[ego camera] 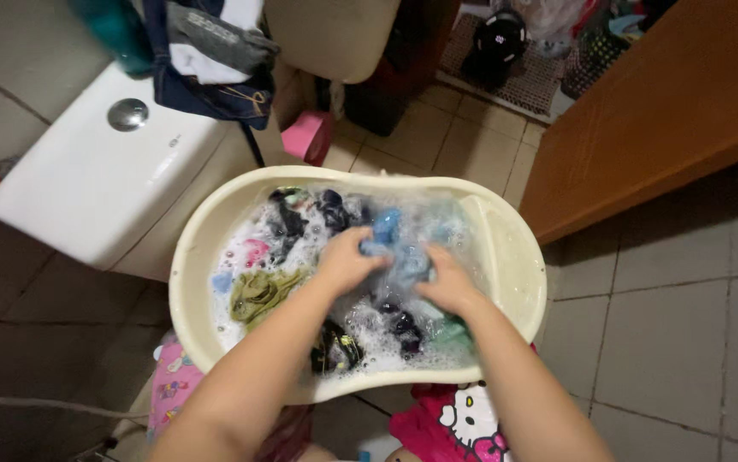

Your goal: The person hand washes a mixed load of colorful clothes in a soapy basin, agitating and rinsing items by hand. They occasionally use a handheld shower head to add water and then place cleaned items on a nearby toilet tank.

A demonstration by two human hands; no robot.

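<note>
A cream oval wash tub (506, 257) sits low in front of me, full of soapy water and soaking clothes. My left hand (347, 261) and my right hand (447, 284) are both closed on a light blue garment (399, 248) at the middle of the tub, bunching it between them just above the suds. Around them float an olive green piece (259, 293), dark navy and black pieces (334, 210), and a small pink piece (255, 251).
A white toilet tank (99, 184) with a round flush button stands to the left, with clothes (215, 60) draped above it. A pink stool edge (309, 135) lies behind the tub. A wooden door (660, 111) stands at right. Grey floor tiles surround it all.
</note>
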